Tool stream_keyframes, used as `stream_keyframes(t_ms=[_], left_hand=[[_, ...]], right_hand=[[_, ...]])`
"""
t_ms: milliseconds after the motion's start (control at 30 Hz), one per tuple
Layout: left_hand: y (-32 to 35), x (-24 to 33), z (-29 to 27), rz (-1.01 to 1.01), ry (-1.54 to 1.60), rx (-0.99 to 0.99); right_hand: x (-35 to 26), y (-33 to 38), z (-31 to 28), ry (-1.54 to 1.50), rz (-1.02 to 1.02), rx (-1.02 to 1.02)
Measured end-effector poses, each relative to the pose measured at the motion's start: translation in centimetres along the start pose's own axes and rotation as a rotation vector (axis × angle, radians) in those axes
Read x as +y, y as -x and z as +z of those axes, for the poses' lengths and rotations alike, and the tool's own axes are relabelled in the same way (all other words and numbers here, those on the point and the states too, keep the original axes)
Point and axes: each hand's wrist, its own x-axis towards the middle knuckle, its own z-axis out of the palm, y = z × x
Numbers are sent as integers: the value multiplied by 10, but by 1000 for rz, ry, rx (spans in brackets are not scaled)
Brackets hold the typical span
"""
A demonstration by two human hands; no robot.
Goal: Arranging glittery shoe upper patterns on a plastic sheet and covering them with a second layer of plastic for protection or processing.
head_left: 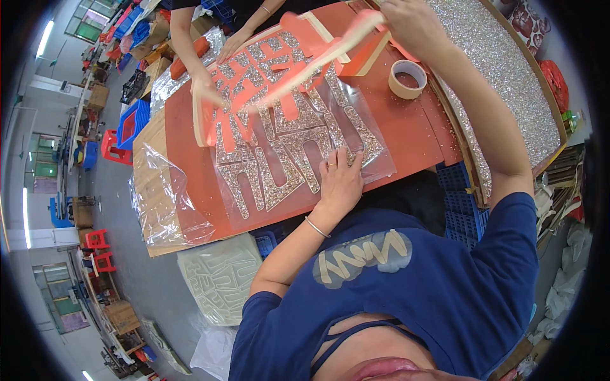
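My right hand (413, 28) pinches the far right edge of a coral-red cut-out stencil (293, 24) bordered with pale tape. Its near edge is lifted off the sheet below and smeared by motion. Under it lies a clear film with glittery silver-gold cut-out shapes (289, 168). My left hand (343, 181) rests on the near edge of these shapes, fingers spread. Across the table, a co-worker's left-side hand (203, 86) is at the stencil's left edge, and their other hand (234, 46) lies on its far side.
A roll of masking tape (398, 89) sits on the red board (413, 136). At right is a tray of loose glitter stones (502, 76). Blue crates (462, 197) stand below. Crinkled clear plastic (165, 203) covers the left corner; a pale patterned stack (219, 279) sits lower left.
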Motion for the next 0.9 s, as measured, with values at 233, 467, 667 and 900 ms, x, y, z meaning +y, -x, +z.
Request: stream_keyframes(t_ms=[233,467,667,900], left_hand=[[16,-46,2,-23,542,45],[37,-121,-8,-107,-28,323],[33,-131,6,-164,-78,276],[39,-140,1,-228,105,236]], right_hand=[[-76,59,-1,-996,-374,-564],[-114,36,22,-917,-181,-1115],[-202,26,159,-578,-359,-231],[-245,7,150,-281,-308,-420]])
